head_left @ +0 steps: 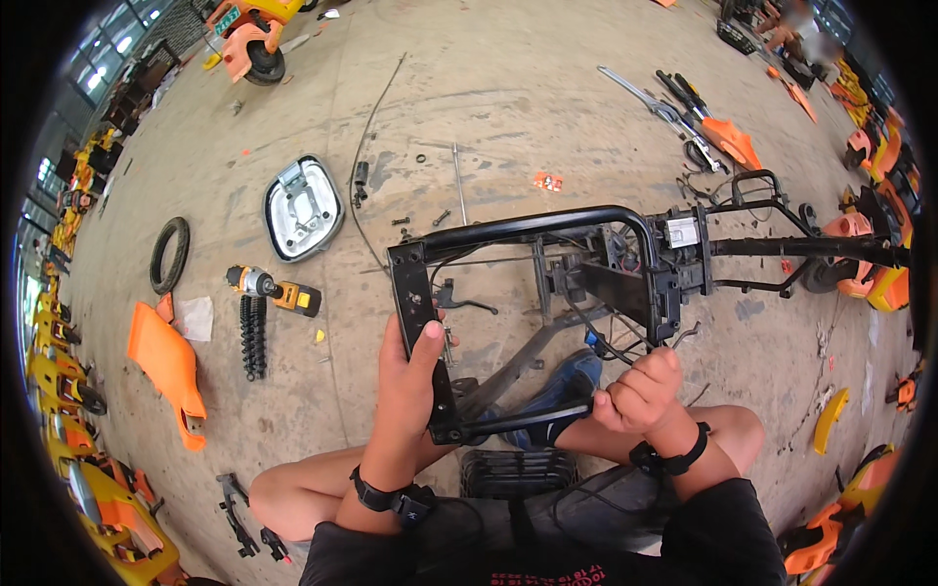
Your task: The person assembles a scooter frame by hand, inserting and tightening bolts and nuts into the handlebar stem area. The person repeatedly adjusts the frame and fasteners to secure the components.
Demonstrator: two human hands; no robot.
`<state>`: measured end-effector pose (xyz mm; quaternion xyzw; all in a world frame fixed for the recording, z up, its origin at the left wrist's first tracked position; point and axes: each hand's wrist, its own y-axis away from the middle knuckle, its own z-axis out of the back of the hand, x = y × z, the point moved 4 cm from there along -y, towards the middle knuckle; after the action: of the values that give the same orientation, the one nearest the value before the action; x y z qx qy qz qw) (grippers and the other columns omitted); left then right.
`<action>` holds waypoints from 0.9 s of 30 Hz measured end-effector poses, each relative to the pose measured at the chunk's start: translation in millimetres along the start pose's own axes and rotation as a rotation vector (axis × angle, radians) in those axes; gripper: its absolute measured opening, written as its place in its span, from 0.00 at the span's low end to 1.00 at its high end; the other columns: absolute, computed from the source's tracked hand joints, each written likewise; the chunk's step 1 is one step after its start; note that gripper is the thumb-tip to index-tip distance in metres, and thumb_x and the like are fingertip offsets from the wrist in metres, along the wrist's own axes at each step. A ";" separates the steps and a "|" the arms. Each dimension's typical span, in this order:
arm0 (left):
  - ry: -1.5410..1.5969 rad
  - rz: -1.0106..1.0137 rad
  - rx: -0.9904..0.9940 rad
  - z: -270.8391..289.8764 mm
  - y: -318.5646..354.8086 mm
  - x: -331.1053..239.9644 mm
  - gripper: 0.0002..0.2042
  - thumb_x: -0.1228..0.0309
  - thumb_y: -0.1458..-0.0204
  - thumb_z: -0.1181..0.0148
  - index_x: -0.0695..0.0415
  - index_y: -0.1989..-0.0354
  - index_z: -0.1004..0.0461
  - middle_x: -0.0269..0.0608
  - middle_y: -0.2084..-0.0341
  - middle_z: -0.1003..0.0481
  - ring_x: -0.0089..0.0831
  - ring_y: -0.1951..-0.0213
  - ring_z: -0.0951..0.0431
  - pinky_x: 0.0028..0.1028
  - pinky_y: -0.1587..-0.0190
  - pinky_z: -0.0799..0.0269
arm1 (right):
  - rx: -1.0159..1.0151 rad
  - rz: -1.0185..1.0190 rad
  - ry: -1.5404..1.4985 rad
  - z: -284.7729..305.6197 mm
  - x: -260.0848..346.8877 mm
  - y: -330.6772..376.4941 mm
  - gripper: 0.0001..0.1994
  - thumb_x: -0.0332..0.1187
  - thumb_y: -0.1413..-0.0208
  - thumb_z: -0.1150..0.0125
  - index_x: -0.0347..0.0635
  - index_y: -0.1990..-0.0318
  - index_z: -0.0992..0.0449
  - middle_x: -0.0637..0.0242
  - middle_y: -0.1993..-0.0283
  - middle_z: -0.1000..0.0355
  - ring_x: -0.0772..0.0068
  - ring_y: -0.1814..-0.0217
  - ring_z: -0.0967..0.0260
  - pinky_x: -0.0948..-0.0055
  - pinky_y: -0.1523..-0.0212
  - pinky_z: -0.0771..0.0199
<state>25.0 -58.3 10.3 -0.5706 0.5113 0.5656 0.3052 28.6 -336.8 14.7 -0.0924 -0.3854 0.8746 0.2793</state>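
Note:
A black metal scooter frame [528,221] stretches from in front of me toward the right. My left hand [405,376] is closed round the flat plate with holes [413,293] at its left end, thumb on top. My right hand [640,393] is closed round the frame's near tube [528,418], close to its bend; its palm side is hidden. Wires [604,344] and black brackets hang within the frame, by a small box with a white label [682,231]. Beneath it, my shoe [562,391] is partly covered. A brake lever [469,303] lies on the floor beyond my left hand.
Left on the floor are a yellow cordless driver [293,296], black coil springs [252,337], a tyre [170,256], an orange panel [166,363] and a silver-white cover [304,209]. Long-handled tools [674,103] lie far right. Scooters [256,44] and people [801,44] are farther off.

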 end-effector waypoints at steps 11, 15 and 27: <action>-0.202 0.019 0.008 13.9 1.7 11.0 0.21 0.53 0.32 0.51 0.56 0.41 0.34 0.35 0.62 0.24 0.21 0.65 0.25 0.22 0.68 0.30 | -0.129 -0.439 -0.573 46.7 -14.7 -46.1 0.13 0.38 0.39 0.41 0.45 0.73 0.33 0.72 0.78 0.42 0.73 0.74 0.46 0.71 0.70 0.45; -0.257 0.024 -0.077 7.3 21.4 9.4 0.21 0.53 0.32 0.52 0.56 0.40 0.37 0.38 0.61 0.23 0.25 0.65 0.24 0.23 0.66 0.28 | -0.223 -0.836 -1.023 28.3 2.9 -78.8 0.07 0.33 0.34 0.46 0.43 0.59 0.38 0.72 0.67 0.42 0.82 0.68 0.49 0.78 0.68 0.43; -0.106 0.007 -0.047 7.2 18.2 21.5 0.26 0.61 0.33 0.48 0.60 0.32 0.43 0.40 0.54 0.26 0.25 0.56 0.22 0.24 0.63 0.24 | 0.048 -0.836 -1.255 -0.7 2.5 -158.3 0.20 0.39 0.26 0.57 0.29 0.42 0.32 0.74 0.69 0.41 0.83 0.71 0.43 0.79 0.71 0.38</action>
<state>2.2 -62.1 -7.3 -0.5453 0.4828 0.6079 0.3163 92.9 -248.4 129.3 0.5829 -0.4562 0.5925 0.3178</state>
